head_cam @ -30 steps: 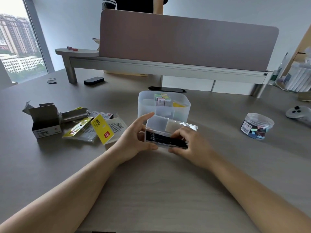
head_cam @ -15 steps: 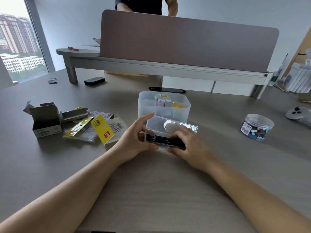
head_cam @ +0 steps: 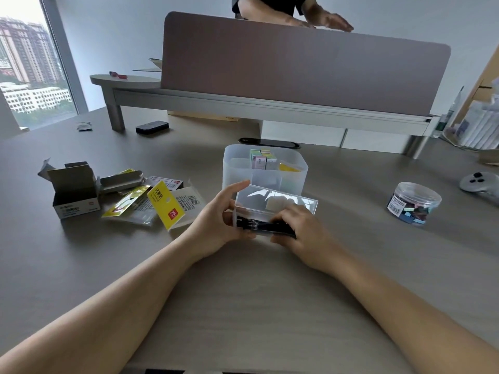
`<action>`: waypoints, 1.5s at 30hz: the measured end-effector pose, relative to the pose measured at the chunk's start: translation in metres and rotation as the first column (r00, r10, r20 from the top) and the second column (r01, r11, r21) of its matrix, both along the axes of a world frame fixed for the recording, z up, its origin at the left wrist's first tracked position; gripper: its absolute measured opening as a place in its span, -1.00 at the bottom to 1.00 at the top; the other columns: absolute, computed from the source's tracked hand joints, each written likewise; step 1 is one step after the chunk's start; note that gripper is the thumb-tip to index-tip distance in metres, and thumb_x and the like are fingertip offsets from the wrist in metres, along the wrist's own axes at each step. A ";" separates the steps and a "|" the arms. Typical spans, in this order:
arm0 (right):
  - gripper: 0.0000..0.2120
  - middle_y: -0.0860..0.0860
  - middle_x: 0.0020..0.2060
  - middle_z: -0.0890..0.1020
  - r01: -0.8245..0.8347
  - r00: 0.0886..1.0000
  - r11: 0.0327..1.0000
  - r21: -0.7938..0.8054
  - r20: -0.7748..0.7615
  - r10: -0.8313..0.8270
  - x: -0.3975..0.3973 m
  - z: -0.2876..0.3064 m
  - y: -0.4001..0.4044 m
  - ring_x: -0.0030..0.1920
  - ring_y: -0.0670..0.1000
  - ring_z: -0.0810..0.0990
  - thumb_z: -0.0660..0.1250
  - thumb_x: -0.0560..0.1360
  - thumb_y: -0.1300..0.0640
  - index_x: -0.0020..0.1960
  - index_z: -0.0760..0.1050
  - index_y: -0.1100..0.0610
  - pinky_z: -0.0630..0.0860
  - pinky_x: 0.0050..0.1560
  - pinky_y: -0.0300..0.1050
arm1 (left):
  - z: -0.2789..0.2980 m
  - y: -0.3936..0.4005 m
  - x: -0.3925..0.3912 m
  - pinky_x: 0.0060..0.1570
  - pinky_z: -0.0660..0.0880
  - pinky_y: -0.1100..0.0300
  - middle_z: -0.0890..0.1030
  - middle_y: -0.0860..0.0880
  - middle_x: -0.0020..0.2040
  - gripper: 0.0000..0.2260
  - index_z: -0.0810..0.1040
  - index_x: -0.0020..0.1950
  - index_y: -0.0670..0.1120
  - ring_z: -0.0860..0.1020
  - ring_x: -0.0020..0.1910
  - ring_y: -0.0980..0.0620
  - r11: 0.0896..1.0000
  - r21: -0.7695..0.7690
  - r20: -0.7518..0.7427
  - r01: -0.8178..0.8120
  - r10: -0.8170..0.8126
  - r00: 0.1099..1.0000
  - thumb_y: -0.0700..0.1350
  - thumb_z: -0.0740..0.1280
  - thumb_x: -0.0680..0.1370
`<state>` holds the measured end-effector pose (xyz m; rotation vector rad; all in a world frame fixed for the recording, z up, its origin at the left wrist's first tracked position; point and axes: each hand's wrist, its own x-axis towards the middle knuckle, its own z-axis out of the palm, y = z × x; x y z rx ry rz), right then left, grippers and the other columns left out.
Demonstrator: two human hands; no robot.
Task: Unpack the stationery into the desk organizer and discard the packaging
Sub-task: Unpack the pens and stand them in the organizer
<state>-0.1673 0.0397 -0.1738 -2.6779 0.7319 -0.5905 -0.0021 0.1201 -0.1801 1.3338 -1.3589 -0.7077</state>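
Grey desk (head_cam: 81,265), one organizer (head_cam: 237,171), two hands (head_cam: 216,222) gripping one clear box (head_cam: 272,209)

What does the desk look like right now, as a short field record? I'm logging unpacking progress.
held item: clear box of black pens, lid open
left hand: grips the box's left end
right hand: fingers curled on the box's front right
organizer: just behind the box, holds pastel packs and a yellow item
packaging: open carton and yellow-carded wrappers lie left of the hands, not yet discarded
still packed: round tub of coloured clips, lid on, at right
table: grey wood
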 end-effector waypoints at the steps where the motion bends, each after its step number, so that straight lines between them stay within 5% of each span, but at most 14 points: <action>1: -0.71 0.12 0.05 0.48 -0.001 1.000 1.000 0.006 -0.003 0.001 0.000 0.000 -0.001 0.03 -0.03 0.32 0.34 0.43 0.15 0.12 0.47 0.22 0.16 -0.13 -0.39 | 0.000 0.000 0.000 -0.01 0.54 0.25 0.53 -0.12 -0.06 -0.26 0.24 0.12 0.34 0.58 -0.05 -0.05 1.000 0.001 -0.007 0.003 -0.003 1.000 -0.39 0.44 0.29; 9: -0.88 -0.08 -0.22 0.40 0.009 1.000 0.992 0.128 0.019 -0.011 -0.002 0.005 -0.001 -0.17 -0.06 0.36 0.39 0.39 0.18 -0.12 0.47 0.12 0.28 -0.20 -0.49 | 0.001 0.001 -0.001 0.10 0.53 0.08 0.54 -0.14 -0.05 -0.27 0.25 0.13 0.32 0.59 0.02 -0.13 1.000 0.018 -0.019 0.016 -0.015 1.000 -0.37 0.45 0.28; 13: -0.63 -0.18 -0.34 0.38 -0.002 0.999 0.970 0.243 -0.030 0.010 -0.001 0.013 -0.004 -0.33 -0.22 0.36 0.41 0.37 0.21 -0.33 0.25 -0.11 0.33 -0.30 -0.47 | 0.002 0.000 0.000 0.09 0.55 0.08 0.53 -0.17 -0.02 -0.28 0.25 0.12 0.32 0.59 0.02 -0.15 0.999 0.042 -0.023 0.026 -0.025 0.999 -0.37 0.45 0.28; 20: -0.68 -0.11 -0.34 0.38 0.008 0.987 0.942 0.335 -0.155 0.047 0.004 0.027 -0.008 -0.32 -0.17 0.35 0.40 0.38 0.20 -0.34 0.30 -0.07 0.26 -0.38 -0.36 | 0.004 0.001 0.000 0.10 0.53 0.01 0.51 -0.28 0.05 -0.30 0.29 0.11 0.31 0.57 0.03 -0.20 0.999 0.034 -0.073 0.029 -0.027 0.997 -0.40 0.42 0.29; 25: -0.75 -0.08 -0.36 0.41 0.024 0.965 0.910 0.413 -0.246 0.086 0.007 0.040 -0.011 -0.31 -0.11 0.38 0.39 0.38 0.23 -0.33 0.35 0.01 0.27 -0.37 -0.33 | 0.001 -0.002 0.001 -0.07 0.56 0.26 0.50 -0.17 -0.04 -0.30 0.28 0.12 0.28 0.58 -0.12 -0.03 0.999 0.034 -0.105 0.033 -0.029 0.994 -0.42 0.41 0.30; 30: -0.71 -0.04 -0.43 0.33 0.029 0.950 0.871 0.490 -0.285 0.128 0.008 0.049 -0.015 -0.39 -0.09 0.31 0.37 0.39 0.24 -0.37 0.29 0.10 0.21 -0.36 -0.23 | 0.001 -0.002 0.003 -0.07 0.56 0.26 0.53 -0.19 -0.02 -0.29 0.27 0.18 0.27 0.58 -0.11 -0.02 0.999 0.041 -0.104 0.023 -0.018 0.994 -0.40 0.42 0.30; 34: -0.73 -0.05 -0.43 0.36 0.000 0.977 0.829 0.560 -0.179 0.120 0.006 0.057 -0.012 -0.41 -0.14 0.35 0.28 0.48 0.21 -0.36 0.31 0.08 0.28 -0.37 -0.33 | 0.005 0.000 0.004 -0.15 0.52 0.35 0.52 -0.12 -0.12 -0.29 0.27 0.28 0.17 0.53 -0.26 0.14 0.998 0.057 -0.107 -0.005 0.011 0.994 -0.38 0.43 0.30; 40: -0.81 0.07 -0.39 0.54 -0.123 0.981 0.742 0.659 0.192 -0.008 0.019 0.075 -0.011 -0.36 0.00 0.53 0.14 0.54 0.19 -0.22 0.42 0.19 0.50 -0.32 -0.29 | 0.025 0.010 0.013 -0.08 0.49 0.23 0.48 -0.20 -0.08 -0.32 0.29 0.13 0.29 0.47 -0.17 -0.02 0.998 0.063 -0.161 -0.013 0.023 0.987 -0.38 0.43 0.31; 45: -0.72 -0.04 -0.53 0.60 -0.146 0.884 0.798 0.584 0.439 -0.160 0.045 0.100 -0.019 -0.42 -0.24 0.57 0.09 0.56 0.15 -0.28 0.43 0.14 0.46 -0.30 -0.46 | 0.046 0.017 0.037 0.01 0.54 0.16 0.55 -0.16 -0.08 -0.32 0.31 0.18 0.24 0.56 -0.12 -0.03 0.999 0.035 -0.189 -0.037 0.043 0.981 -0.40 0.42 0.31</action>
